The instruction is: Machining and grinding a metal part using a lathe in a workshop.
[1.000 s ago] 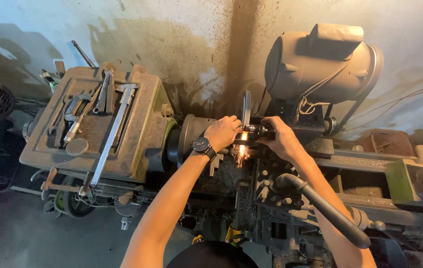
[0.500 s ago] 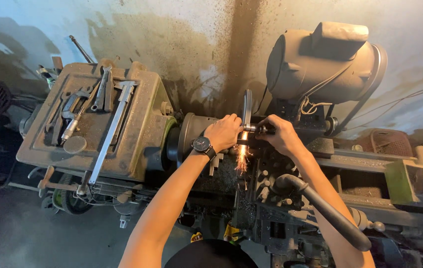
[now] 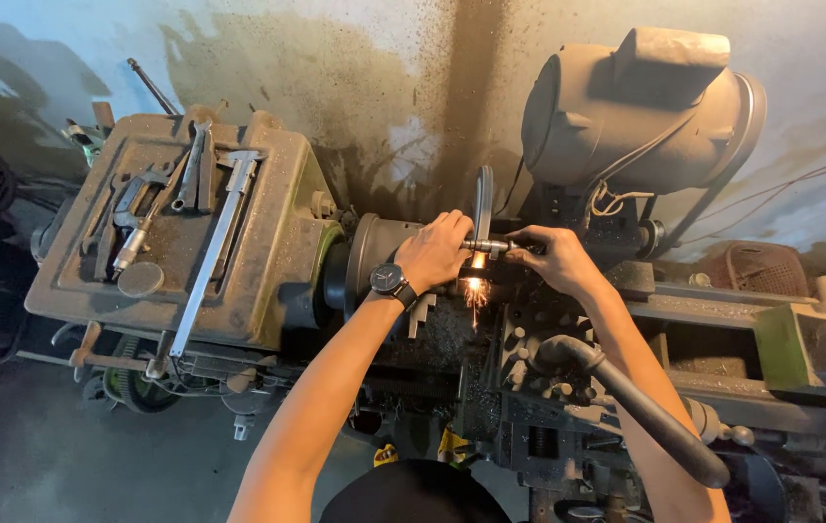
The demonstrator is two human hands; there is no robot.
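Steel file (image 3: 486, 245) lies across the lathe chuck (image 3: 371, 261), w/ sparks (image 3: 475, 291) below. Left hand (image 3: 435, 252) grips its left end, right hand (image 3: 545, 259) its right end, both pressed tight. Stiff, prob. hot mid-span; hold ends only.

Both bare arms reached forward from the bottom of the view, hands nearly meeting at centre. The left hand (image 3: 437, 250), a dark watch on its wrist, curled its fingers (image 3: 453, 225) closed in a grip. The right hand (image 3: 548, 258) pinched inward, knuckles up, forearm angled down to the right.
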